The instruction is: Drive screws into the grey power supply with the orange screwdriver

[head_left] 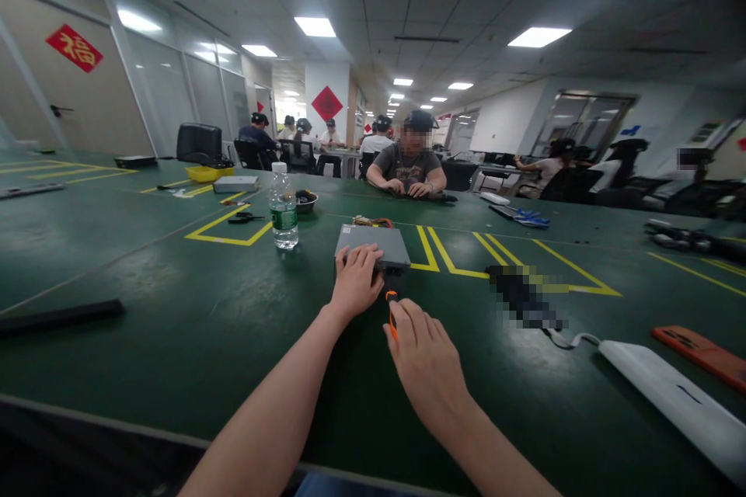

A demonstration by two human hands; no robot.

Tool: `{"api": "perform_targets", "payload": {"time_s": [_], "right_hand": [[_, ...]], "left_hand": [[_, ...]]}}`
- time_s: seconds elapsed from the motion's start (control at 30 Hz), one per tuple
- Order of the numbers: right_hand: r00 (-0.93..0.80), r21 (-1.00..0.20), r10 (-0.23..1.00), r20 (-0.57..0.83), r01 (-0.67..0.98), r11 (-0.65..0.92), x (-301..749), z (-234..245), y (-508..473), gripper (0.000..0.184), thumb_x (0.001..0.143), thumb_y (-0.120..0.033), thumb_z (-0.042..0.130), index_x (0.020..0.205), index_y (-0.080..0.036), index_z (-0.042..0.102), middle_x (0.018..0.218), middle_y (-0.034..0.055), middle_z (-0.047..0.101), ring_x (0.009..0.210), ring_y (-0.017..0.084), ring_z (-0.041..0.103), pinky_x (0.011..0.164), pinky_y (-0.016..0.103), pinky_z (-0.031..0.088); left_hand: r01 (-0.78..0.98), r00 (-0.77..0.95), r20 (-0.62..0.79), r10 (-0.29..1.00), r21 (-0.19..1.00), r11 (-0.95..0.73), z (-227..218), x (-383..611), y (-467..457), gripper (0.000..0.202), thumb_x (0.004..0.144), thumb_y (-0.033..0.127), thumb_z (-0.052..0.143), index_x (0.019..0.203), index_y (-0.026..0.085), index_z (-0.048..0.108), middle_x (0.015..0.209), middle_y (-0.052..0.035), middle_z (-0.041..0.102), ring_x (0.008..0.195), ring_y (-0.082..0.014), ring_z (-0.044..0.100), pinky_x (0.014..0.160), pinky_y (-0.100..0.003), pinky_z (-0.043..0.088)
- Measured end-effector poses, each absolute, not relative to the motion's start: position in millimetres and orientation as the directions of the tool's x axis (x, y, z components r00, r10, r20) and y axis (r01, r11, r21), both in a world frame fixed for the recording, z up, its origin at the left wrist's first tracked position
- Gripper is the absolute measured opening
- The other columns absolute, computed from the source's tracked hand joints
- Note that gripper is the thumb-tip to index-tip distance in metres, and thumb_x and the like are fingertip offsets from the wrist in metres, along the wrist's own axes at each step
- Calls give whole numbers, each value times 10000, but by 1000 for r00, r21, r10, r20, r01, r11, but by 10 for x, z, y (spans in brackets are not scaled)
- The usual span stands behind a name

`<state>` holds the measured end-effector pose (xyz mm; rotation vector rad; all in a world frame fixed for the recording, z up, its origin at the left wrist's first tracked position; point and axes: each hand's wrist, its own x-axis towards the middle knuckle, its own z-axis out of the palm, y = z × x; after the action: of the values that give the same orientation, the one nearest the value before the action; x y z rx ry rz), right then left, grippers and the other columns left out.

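Two bare hands over a green desk (175, 326). Left hand (355, 279) pressed flat on the near end of one grey metal box (373, 245), fingers spread on its lid, clasping nothing. Right hand (425, 357) clenched around one orange-handled screwdriver (392, 311), tip aimed at the box's near face, just beside the left hand. One bundle of coloured wires (370, 221) poking out behind the box. One water bottle (284, 206) upright, near the box on its left. One dark bowl (306, 202) just behind the bottle. One yellow tray (208, 172) and one flat grey case (236, 184) farther left. One white slab (670, 392) and one orange slab (699, 349) at the right, well apart from the box. One seated person (411, 163) opposite, both hands on the desk. Several more people seated beyond, count unclear.
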<state>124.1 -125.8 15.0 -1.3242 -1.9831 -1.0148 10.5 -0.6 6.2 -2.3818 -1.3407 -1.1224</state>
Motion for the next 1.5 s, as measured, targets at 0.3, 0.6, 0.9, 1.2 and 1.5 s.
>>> {"api": "perform_targets", "payload": {"time_s": [0.3,0.6,0.9,1.2,1.5], "right_hand": [[-42,-10,748,663,998,65,1177,231,-1253,167,888,-248,384,963,-160,505,842,46,497,549,95,518,410,184,357],[-213,205,729,651,973,101,1078,14,-1346,206,865,-121,372,1036,-111,486,904,109,536,637,142,573,520,238,456],[59,-70,853,519,997,-27,1032,182,-1331,193,871,-294,449,1021,-171,447,845,39,579,597,144,610,425,214,369],[103,-202,868,486,979,-3,967,-32,-1333,72,880,-230,411,922,-172,404,675,-1,590,545,135,602,427,207,329],[98,-198,810,579,980,23,1006,-20,-1307,166,795,-211,495,914,-178,383,882,37,532,682,124,583,457,185,345]], "left_hand": [[794,296,707,642,192,-577,37,103,8,331,783,253,488,1114,242,491,1248,-33,517,1186,-211,406,1057,-436,151],[787,309,705,638,188,-588,39,92,5,353,775,236,492,1129,244,486,1254,-33,510,1192,-214,396,1053,-434,160],[785,305,718,626,182,-591,-1,94,28,356,776,232,481,1132,236,483,1258,-37,508,1194,-211,396,1058,-437,146],[785,306,715,628,184,-592,10,91,9,368,762,231,491,1130,243,483,1248,-26,518,1188,-209,402,1050,-428,166],[798,307,702,642,178,-576,22,77,-11,371,773,226,468,1144,243,481,1263,-31,506,1190,-208,400,1048,-420,170]]}}
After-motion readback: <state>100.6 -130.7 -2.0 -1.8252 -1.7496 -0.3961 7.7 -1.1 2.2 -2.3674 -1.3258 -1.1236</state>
